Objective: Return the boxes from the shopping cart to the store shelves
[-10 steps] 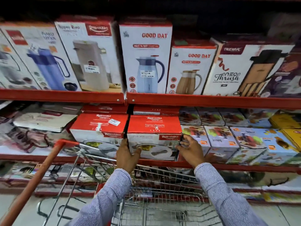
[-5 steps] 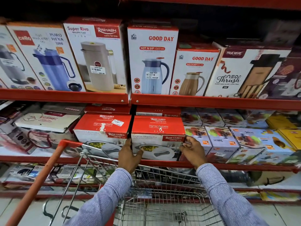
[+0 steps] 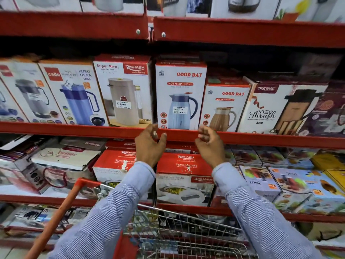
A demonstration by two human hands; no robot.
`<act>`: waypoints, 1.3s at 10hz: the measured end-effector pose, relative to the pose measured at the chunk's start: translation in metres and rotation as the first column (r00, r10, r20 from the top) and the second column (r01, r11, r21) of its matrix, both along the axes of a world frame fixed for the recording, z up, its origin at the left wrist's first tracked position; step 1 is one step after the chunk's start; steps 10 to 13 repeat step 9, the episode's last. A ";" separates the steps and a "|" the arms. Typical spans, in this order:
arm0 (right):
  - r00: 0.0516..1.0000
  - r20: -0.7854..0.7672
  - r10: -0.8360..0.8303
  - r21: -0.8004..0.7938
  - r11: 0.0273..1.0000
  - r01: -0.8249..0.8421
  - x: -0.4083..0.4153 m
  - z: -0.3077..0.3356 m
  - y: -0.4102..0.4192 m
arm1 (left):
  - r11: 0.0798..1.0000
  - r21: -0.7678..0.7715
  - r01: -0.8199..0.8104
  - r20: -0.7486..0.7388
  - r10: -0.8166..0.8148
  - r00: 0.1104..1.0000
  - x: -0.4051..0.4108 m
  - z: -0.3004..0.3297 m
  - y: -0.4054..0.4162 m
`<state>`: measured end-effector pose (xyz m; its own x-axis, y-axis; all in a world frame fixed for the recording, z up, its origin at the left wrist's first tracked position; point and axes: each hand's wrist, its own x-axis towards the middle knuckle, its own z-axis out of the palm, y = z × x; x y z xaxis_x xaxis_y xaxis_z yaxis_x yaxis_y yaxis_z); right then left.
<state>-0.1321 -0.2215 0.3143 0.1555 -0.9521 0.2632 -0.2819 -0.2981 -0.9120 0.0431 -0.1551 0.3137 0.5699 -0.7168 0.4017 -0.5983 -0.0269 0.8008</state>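
- Head cam showed red store shelves stacked with boxes.
- 2 Good Day boxes.
- Left hand and right hand were loose, empty, above cart.

Both arms reach up from the bottom of the frame toward its centre, each in a blue striped sleeve. The left hand sits just left of centre, back to the camera, fingers loosely spread and slightly curled, thumb out to the right. It holds nothing. The right hand is level with it, just right of centre, fingers curled inward toward the palm, also empty. The hands are apart, with a clear gap between them. Wrists are nearly straight, forearms angling inward.
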 end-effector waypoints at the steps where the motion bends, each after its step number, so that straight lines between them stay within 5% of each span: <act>1: 0.999 -0.047 -0.014 0.046 0.999 0.016 0.008 0.010 -0.014 | 0.997 0.080 0.021 -0.003 -0.021 1.000 0.000 0.008 -0.016; 4: 0.994 -0.100 -0.044 0.075 0.996 0.052 0.011 0.003 -0.026 | 0.970 0.226 0.085 0.009 -0.089 0.996 0.011 0.002 -0.032; 13: 0.993 -0.118 0.012 0.126 0.992 0.003 0.004 0.007 -0.033 | 0.989 0.135 0.059 0.032 -0.064 0.997 0.009 0.006 -0.027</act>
